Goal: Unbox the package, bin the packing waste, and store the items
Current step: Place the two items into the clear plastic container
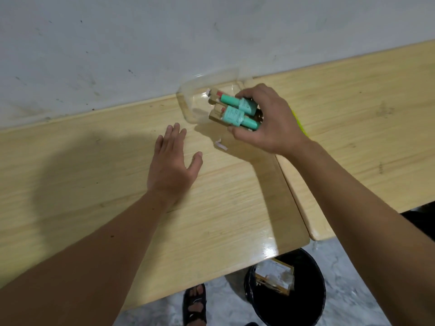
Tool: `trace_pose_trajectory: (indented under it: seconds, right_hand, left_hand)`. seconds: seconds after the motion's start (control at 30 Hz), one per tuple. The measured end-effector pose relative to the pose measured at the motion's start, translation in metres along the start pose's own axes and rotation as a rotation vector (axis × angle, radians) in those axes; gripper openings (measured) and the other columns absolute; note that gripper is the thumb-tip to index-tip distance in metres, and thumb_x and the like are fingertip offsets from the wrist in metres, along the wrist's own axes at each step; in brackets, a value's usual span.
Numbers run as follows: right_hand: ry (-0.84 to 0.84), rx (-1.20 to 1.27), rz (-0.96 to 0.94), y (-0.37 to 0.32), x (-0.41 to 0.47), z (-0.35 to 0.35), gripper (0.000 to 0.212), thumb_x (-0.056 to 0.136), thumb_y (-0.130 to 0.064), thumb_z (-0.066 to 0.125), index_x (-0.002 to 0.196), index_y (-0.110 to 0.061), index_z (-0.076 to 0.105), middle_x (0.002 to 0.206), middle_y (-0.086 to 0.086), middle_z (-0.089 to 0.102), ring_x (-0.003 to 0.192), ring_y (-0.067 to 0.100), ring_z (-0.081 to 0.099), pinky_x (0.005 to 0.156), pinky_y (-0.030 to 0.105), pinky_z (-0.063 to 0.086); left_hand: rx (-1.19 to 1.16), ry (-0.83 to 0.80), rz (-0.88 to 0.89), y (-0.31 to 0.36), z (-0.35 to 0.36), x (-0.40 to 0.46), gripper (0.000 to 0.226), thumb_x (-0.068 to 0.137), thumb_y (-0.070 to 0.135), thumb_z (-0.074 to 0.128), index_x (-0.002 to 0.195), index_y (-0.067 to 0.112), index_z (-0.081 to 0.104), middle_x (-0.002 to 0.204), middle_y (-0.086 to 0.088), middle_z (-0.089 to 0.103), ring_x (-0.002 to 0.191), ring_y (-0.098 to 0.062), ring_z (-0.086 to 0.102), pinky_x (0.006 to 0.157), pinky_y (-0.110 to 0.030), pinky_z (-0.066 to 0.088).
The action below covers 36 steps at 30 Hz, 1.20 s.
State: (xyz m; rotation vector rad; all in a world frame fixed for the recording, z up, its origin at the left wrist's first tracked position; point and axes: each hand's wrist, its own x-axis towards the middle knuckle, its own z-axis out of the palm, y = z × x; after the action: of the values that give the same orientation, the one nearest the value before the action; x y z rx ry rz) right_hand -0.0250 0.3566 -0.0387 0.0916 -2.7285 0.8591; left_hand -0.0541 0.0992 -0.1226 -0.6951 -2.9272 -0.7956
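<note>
Down by the sandalled foot (195,304), the bin (286,288) already holds packaging, while the right hand (263,121) grips the green bottles (237,111) at the clear storage box (207,95), left hand (174,161) flat and empty.

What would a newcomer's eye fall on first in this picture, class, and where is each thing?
First, the right hand gripping a bundle of mint-green bottles over the clear plastic container by the wall. Next, the left hand, open and flat, mid-table. Last, the black bin on the floor below the table's edge, with packaging inside.
</note>
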Motion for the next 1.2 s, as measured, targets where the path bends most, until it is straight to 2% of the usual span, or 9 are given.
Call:
trace_pose_trajectory:
  seconds: [0.1,0.27,0.43,0.5,0.63,0.9,1.03,1.13,1.2]
  right_hand:
    - [-0.045,-0.023,-0.003,0.003,0.037,-0.007,0.061,0.074,-0.044,0.081,0.124,-0.015,0.063,0.109,-0.003,0.059,0.096,0.01,0.05,0.079,0.012,0.034]
    - [-0.274,-0.105,-0.035,0.011,0.081,0.006,0.064,0.075,-0.044,0.077,0.13,-0.016,0.061,0.115,0.001,0.061,0.098,0.015,0.049,0.084,0.028,0.04]
    - [-0.366,-0.116,0.013,0.007,0.107,0.023,0.072,0.069,-0.048,0.066,0.134,-0.017,0.062,0.118,0.003,0.061,0.102,0.022,0.053,0.089,0.032,0.045]
    - [-0.417,-0.138,0.023,0.007,0.114,0.028,0.072,0.072,-0.049,0.072,0.136,-0.016,0.061,0.123,0.005,0.062,0.107,0.024,0.056,0.091,0.031,0.045]
    - [-0.463,-0.124,0.059,0.013,0.12,0.035,0.065,0.081,-0.035,0.078,0.14,-0.015,0.06,0.134,0.005,0.058,0.121,0.023,0.055,0.095,0.025,0.04]
    - [-0.306,0.003,0.05,0.011,0.1,0.033,0.047,0.081,-0.023,0.078,0.128,-0.017,0.068,0.128,0.003,0.063,0.116,0.02,0.059,0.094,0.024,0.044]
    - [-0.209,0.024,0.01,0.008,0.09,0.026,0.042,0.081,-0.029,0.079,0.119,-0.015,0.072,0.121,0.003,0.067,0.112,0.021,0.062,0.094,0.024,0.042]
    - [-0.053,0.051,-0.029,0.002,0.073,0.024,0.034,0.081,-0.033,0.076,0.111,-0.016,0.073,0.114,0.0,0.069,0.106,0.02,0.061,0.093,0.021,0.037]
    - [0.057,0.073,-0.029,-0.003,0.054,0.025,0.028,0.083,-0.032,0.076,0.107,-0.017,0.073,0.107,-0.005,0.068,0.097,0.013,0.058,0.086,0.015,0.036]
  left_hand:
    - [0.011,0.03,0.007,-0.001,0.003,0.0,0.068,0.099,0.04,0.059,0.154,0.003,0.041,0.169,-0.013,0.032,0.161,-0.024,0.02,0.131,-0.043,0.013]
    - [0.045,-0.003,-0.006,-0.001,0.003,0.003,0.069,0.098,0.042,0.057,0.153,0.003,0.042,0.168,-0.014,0.032,0.16,-0.026,0.021,0.129,-0.047,0.018]
    - [0.064,-0.027,-0.038,0.002,0.0,0.007,0.068,0.098,0.043,0.057,0.153,0.006,0.042,0.168,-0.011,0.033,0.16,-0.023,0.02,0.129,-0.046,0.02]
    - [0.062,-0.036,-0.052,0.002,-0.001,0.007,0.069,0.098,0.045,0.056,0.153,0.007,0.042,0.169,-0.009,0.031,0.161,-0.021,0.019,0.129,-0.045,0.018]
    - [0.06,-0.043,-0.06,0.001,0.0,0.008,0.07,0.097,0.047,0.053,0.154,0.009,0.04,0.17,-0.007,0.029,0.161,-0.02,0.017,0.13,-0.044,0.016]
    - [0.065,-0.056,-0.078,0.003,-0.001,0.008,0.07,0.097,0.045,0.056,0.155,0.011,0.038,0.172,-0.006,0.026,0.161,-0.019,0.015,0.131,-0.042,0.012]
    - [0.083,-0.05,-0.074,0.004,-0.001,0.008,0.07,0.098,0.045,0.055,0.155,0.01,0.038,0.172,-0.007,0.026,0.161,-0.019,0.015,0.131,-0.041,0.011]
    - [0.089,-0.034,-0.056,0.004,0.0,0.008,0.069,0.097,0.044,0.057,0.153,0.008,0.04,0.17,-0.009,0.029,0.161,-0.022,0.018,0.13,-0.045,0.016]
    - [0.091,-0.034,-0.05,0.003,0.001,0.008,0.07,0.097,0.044,0.056,0.153,0.007,0.04,0.17,-0.01,0.03,0.161,-0.023,0.019,0.129,-0.046,0.017]
